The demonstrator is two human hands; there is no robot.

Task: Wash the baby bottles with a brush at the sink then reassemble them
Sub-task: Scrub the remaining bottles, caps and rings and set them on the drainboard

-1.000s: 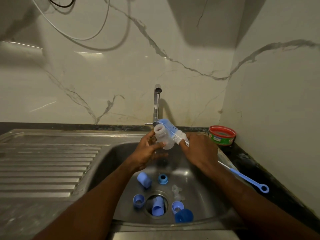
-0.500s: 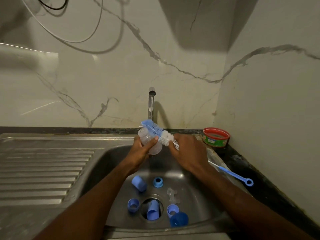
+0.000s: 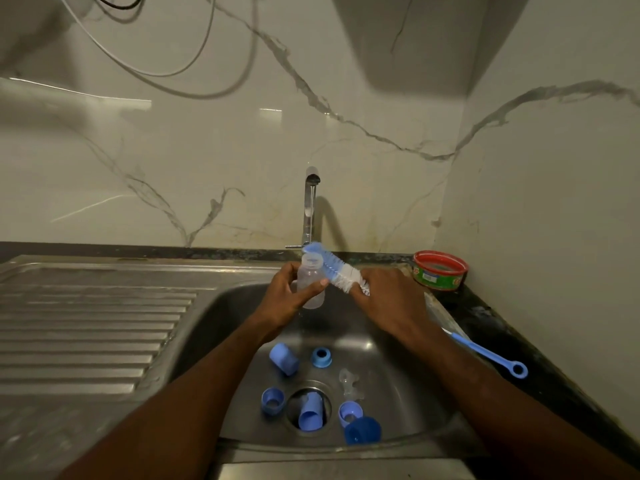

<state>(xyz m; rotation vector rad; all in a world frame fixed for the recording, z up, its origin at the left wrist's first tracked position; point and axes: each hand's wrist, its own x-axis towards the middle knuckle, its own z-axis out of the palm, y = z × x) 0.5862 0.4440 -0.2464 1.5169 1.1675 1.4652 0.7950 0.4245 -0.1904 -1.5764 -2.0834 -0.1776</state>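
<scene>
My left hand (image 3: pixel 289 294) grips a clear baby bottle (image 3: pixel 310 279) upright over the sink (image 3: pixel 408 344), under the tap (image 3: pixel 310 206). My right hand (image 3: pixel 388 299) holds the bottle brush (image 3: pixel 332 266); its blue and white bristles lie against the bottle's open mouth and its blue handle (image 3: pixel 491 356) sticks out behind my wrist. On the sink floor lie several blue caps and rings (image 3: pixel 284 358), a blue ring (image 3: pixel 321 356), a clear teat (image 3: pixel 349 381) and a dark blue cap (image 3: pixel 363 430). One blue cap (image 3: pixel 310 412) rests in the drain.
A ribbed steel drainboard (image 3: pixel 93 327) stretches to the left of the basin. A red-rimmed green tub (image 3: pixel 440 270) stands on the dark counter at the back right corner. Marble walls close the back and right side.
The bottle has gone from tilted to more upright in my left hand, and the brush head has stayed against its mouth. The camera view shifted slightly.
</scene>
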